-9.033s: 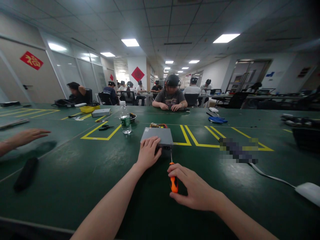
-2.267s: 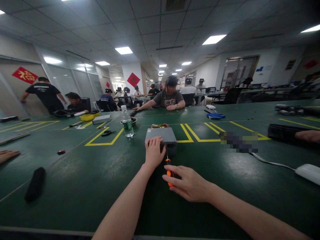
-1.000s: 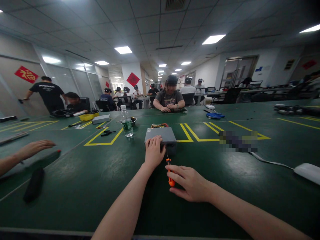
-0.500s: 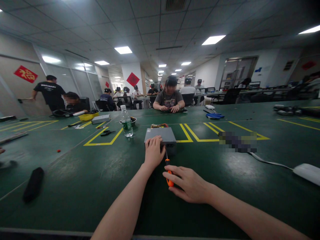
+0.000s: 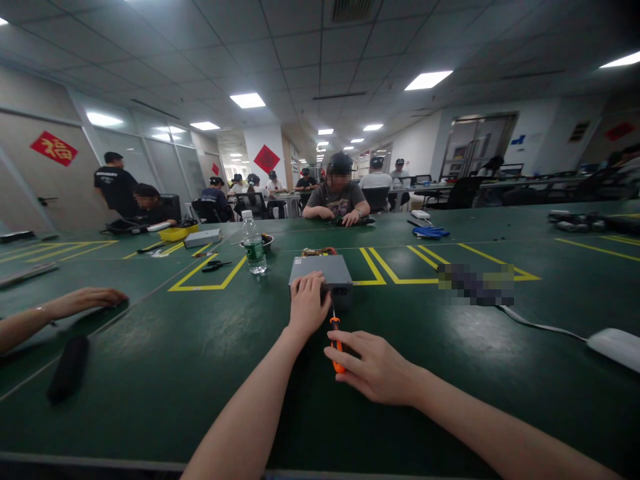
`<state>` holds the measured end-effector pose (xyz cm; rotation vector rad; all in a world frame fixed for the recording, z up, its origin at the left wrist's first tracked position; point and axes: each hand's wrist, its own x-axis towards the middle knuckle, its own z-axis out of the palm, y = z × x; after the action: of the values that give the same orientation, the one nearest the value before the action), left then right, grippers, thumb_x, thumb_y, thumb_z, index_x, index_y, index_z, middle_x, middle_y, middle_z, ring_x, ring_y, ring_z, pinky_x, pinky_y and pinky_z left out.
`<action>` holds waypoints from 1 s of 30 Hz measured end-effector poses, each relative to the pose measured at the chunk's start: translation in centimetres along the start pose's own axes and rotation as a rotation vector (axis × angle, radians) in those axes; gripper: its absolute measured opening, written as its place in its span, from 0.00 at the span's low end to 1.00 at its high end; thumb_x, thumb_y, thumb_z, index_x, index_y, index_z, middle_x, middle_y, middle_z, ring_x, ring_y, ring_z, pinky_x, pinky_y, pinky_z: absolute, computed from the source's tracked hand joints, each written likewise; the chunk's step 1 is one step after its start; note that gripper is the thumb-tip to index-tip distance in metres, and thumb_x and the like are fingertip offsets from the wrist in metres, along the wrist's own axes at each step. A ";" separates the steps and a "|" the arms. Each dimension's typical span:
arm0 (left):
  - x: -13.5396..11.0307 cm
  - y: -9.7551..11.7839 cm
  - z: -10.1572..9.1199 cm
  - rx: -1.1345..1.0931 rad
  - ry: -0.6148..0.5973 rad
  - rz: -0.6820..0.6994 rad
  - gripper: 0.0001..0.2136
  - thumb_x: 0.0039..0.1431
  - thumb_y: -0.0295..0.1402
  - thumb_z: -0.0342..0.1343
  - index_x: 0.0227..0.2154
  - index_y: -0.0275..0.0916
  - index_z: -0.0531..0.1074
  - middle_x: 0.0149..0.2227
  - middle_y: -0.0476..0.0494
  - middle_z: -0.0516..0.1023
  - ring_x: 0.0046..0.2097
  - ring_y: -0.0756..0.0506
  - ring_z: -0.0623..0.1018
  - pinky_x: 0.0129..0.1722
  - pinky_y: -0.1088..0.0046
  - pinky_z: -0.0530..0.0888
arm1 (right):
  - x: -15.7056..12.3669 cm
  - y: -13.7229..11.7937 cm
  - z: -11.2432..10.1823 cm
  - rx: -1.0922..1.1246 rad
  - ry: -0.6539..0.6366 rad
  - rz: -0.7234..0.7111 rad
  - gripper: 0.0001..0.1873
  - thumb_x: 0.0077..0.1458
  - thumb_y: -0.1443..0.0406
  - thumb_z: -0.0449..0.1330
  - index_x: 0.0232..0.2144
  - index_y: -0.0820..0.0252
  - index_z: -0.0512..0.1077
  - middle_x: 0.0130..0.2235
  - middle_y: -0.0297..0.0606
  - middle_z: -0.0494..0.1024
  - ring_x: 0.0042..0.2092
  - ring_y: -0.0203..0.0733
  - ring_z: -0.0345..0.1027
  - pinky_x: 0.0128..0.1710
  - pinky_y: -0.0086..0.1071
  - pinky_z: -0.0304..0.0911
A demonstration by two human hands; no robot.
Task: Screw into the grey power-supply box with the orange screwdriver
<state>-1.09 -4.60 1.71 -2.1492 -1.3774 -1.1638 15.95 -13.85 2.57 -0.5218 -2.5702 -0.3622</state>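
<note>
A grey metal computer power supply point(image 5: 327, 268) lies on the green table in front of me. Its coloured cables point(image 5: 319, 252) come out at the back, and a socket shows on the side facing me. My left hand point(image 5: 311, 300) grips its near left part, fingers over the top. In my right hand point(image 5: 373, 367) is an orange and black screwdriver point(image 5: 337, 353), held between thumb and fingers. The screwdriver's shaft points at the near side of the power supply; its tip is too small to make out.
A water bottle point(image 5: 254, 243) stands left of the power supply, a bowl point(image 5: 267, 242) behind it. A black object point(image 5: 69, 368) lies near left. A co-worker's hand point(image 5: 95, 300) rests at left. Blue gloves point(image 5: 430, 232) and a white device point(image 5: 617, 347) with a cable are right.
A co-worker's hand has reached in from the left, and the small red object there no longer shows. A standing person has moved off the door. My hands barely shift.
</note>
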 end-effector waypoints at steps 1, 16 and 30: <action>0.0 0.0 0.0 0.002 0.001 0.000 0.11 0.56 0.31 0.52 0.42 0.42 0.64 0.51 0.44 0.71 0.55 0.44 0.67 0.56 0.61 0.57 | 0.0 0.1 0.1 -0.008 0.023 -0.004 0.15 0.60 0.62 0.51 0.47 0.63 0.64 0.49 0.52 0.70 0.43 0.46 0.70 0.39 0.38 0.67; 0.0 -0.2 0.0 0.020 0.000 0.007 0.10 0.56 0.31 0.51 0.42 0.41 0.64 0.51 0.44 0.71 0.54 0.44 0.67 0.56 0.61 0.57 | -0.3 0.4 0.3 0.030 0.099 0.018 0.13 0.60 0.60 0.52 0.43 0.64 0.64 0.48 0.53 0.71 0.44 0.48 0.70 0.39 0.39 0.67; -0.1 -0.1 -0.1 0.026 -0.005 0.006 0.12 0.55 0.31 0.52 0.43 0.42 0.64 0.51 0.44 0.71 0.55 0.44 0.67 0.56 0.61 0.58 | -0.4 0.6 0.3 0.082 0.171 0.058 0.14 0.61 0.60 0.50 0.44 0.64 0.60 0.48 0.56 0.70 0.46 0.49 0.69 0.40 0.39 0.68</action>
<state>-1.26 -4.61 1.69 -2.1382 -1.3795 -1.1329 16.33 -13.32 2.19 -0.5117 -2.3892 -0.2682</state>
